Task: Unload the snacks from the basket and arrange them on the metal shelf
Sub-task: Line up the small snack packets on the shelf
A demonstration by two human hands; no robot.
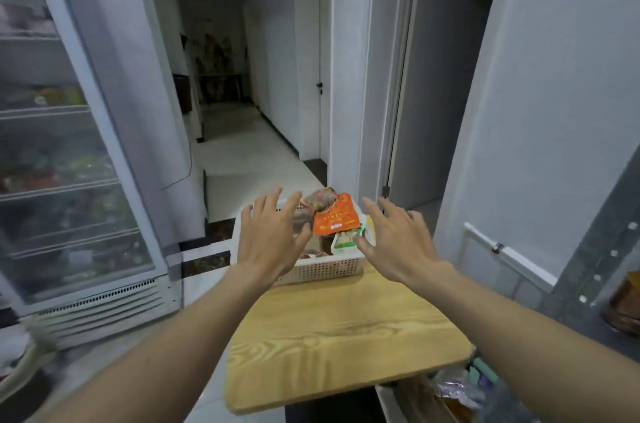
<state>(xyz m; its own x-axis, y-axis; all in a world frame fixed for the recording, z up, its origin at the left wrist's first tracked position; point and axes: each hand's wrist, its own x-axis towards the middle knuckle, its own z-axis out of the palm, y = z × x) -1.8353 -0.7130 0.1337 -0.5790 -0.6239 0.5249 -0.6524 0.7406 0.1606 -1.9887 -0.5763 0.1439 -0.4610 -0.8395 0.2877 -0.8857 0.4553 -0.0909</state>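
Bare hands [268,242] (fingers [388,211] splayed) over basket [329,270]

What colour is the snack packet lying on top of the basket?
Orange, with a small white label; the head view shows the orange snack packet in the white basket.

A basket [325,268] stands at the far end of the tabletop [346,336], with snack packets [334,216] piled in it; the left hand [270,239] hangs over the basket's left side and the right hand [398,242] over its right side, both spread, with the packets between them; a glass-door fridge [69,145] stands to the left of the tabletop; a metal shelf upright [606,249] rises at the right edge; a corridor [242,132] runs away behind the basket
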